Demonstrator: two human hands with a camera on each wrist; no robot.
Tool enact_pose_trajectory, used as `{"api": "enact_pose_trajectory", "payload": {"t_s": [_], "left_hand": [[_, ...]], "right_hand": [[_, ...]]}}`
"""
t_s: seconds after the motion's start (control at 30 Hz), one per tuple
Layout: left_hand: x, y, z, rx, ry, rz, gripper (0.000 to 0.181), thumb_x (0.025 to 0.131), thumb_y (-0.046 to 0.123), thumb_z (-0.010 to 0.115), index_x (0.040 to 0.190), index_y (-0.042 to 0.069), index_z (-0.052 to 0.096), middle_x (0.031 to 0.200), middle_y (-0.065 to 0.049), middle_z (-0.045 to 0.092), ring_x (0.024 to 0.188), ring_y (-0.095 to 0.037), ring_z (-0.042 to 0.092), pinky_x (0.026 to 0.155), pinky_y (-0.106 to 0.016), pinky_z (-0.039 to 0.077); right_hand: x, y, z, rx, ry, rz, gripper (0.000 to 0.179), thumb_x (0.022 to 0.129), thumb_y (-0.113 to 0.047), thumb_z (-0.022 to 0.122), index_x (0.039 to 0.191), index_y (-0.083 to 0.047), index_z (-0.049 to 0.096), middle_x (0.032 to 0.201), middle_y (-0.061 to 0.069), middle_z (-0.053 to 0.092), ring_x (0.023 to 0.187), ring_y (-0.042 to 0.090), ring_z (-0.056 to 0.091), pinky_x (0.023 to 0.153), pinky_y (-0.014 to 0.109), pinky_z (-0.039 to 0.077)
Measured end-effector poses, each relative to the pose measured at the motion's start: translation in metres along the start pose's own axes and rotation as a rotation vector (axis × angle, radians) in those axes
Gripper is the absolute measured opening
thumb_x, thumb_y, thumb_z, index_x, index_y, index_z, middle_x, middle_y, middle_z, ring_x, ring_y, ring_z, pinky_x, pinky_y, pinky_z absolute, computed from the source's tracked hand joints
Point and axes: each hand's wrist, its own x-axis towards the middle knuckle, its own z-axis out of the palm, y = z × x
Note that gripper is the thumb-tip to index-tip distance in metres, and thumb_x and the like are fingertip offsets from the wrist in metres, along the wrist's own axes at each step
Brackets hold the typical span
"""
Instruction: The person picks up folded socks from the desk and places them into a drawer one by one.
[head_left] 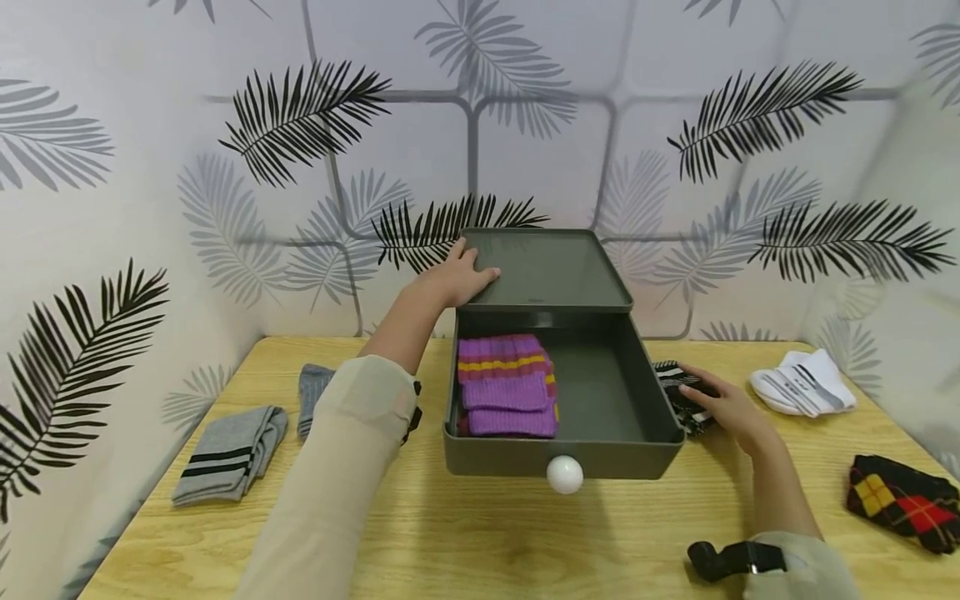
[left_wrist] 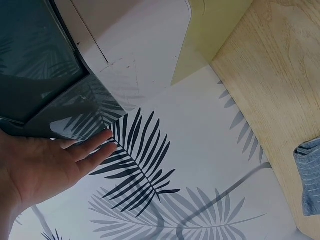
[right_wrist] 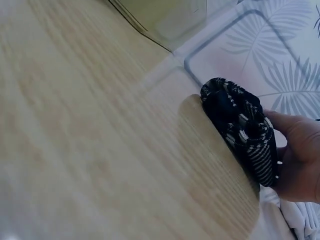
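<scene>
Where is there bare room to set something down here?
Bare: the box floor right of the purple socks; the table before the white knob; the patch between the right forearm, white socks and argyle socks. Crowded: beside the box's right wall, where the right grip holds black socks; left, around the grey socks and left sleeve.

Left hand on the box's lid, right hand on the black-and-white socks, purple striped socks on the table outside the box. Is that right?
Not quite: the head view shows the purple striped socks inside the box. The left hand is on the lid and the right hand on the black-and-white socks, as you say.
</scene>
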Motion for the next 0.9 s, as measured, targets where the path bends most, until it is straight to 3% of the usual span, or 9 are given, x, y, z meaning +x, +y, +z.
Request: {"api": "enact_pose_trajectory", "payload": {"t_s": [0.17,0.33,0.57,0.8,0.9], "left_hand": [[0.001,0.0,0.0,-0.004,0.008,0.004,0.068,0.097,0.052,0.026,0.149,0.013,0.006,0.152,-0.004,-0.012,0.136,-0.03,0.011,0.105,-0.046,0.02],[0.001,-0.001,0.0,-0.017,0.009,0.004,0.067,0.097,0.052,0.026,0.15,0.014,0.006,0.152,-0.003,-0.013,0.136,-0.031,0.01,0.106,-0.047,0.017],[0.001,-0.002,0.0,-0.019,0.012,0.002,0.068,0.097,0.052,0.026,0.15,0.014,0.006,0.152,-0.003,-0.012,0.136,-0.03,0.009,0.106,-0.047,0.017],[0.002,-0.001,0.001,-0.014,0.009,0.008,0.068,0.097,0.052,0.026,0.15,0.014,0.006,0.152,-0.004,-0.012,0.136,-0.031,0.01,0.105,-0.047,0.019],[0.003,-0.001,0.001,-0.015,0.009,0.004,0.068,0.097,0.052,0.027,0.15,0.014,0.006,0.152,-0.003,-0.012,0.136,-0.031,0.011,0.105,-0.047,0.019]], "right_hand": [[0.005,0.004,-0.001,-0.086,-0.002,-0.042,0.058,0.092,-0.024,0.058,0.138,0.005,0.037,0.14,0.032,0.026,0.128,0.048,0.018,0.099,0.059,0.019],[0.01,-0.004,0.004,-0.165,0.005,-0.06,0.051,0.09,-0.016,0.061,0.132,0.007,0.044,0.133,0.034,0.035,0.122,0.046,0.03,0.094,0.052,0.03],[0.012,-0.003,0.007,-0.11,0.028,-0.029,0.045,0.088,-0.011,0.064,0.125,0.008,0.05,0.128,0.032,0.042,0.112,0.038,0.039,0.081,0.033,0.037],[0.007,0.003,-0.002,-0.053,-0.001,-0.011,0.049,0.089,-0.023,0.064,0.127,0.004,0.049,0.13,0.026,0.042,0.117,0.033,0.036,0.087,0.038,0.035],[0.002,0.005,-0.009,0.074,-0.063,0.011,0.048,0.092,-0.026,0.059,0.131,-0.001,0.046,0.128,0.018,0.043,0.11,0.024,0.044,0.084,0.036,0.04]]}}
